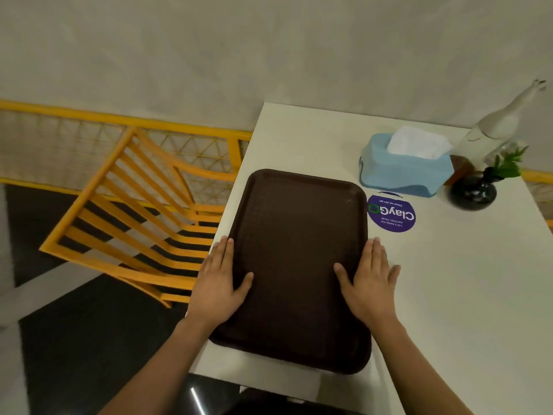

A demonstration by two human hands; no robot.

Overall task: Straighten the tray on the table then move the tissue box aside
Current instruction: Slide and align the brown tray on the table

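Note:
A dark brown rectangular tray (294,235) lies on the white table (449,295), close to the table's left edge, its long side running away from me. My left hand (220,280) lies flat on the tray's left rim, thumb on the tray floor. My right hand (371,280) presses flat on the right rim, thumb inward. Both hands have fingers spread and grip nothing. The light blue tissue box (404,172), white tissue sticking out, stands beyond the tray's far right corner, apart from it.
A purple round sticker (392,214) is on the table between tray and box. A dark round vase with green leaves (475,191) and a white figurine (493,127) stand right of the box. A yellow slatted chair (134,223) stands left of the table.

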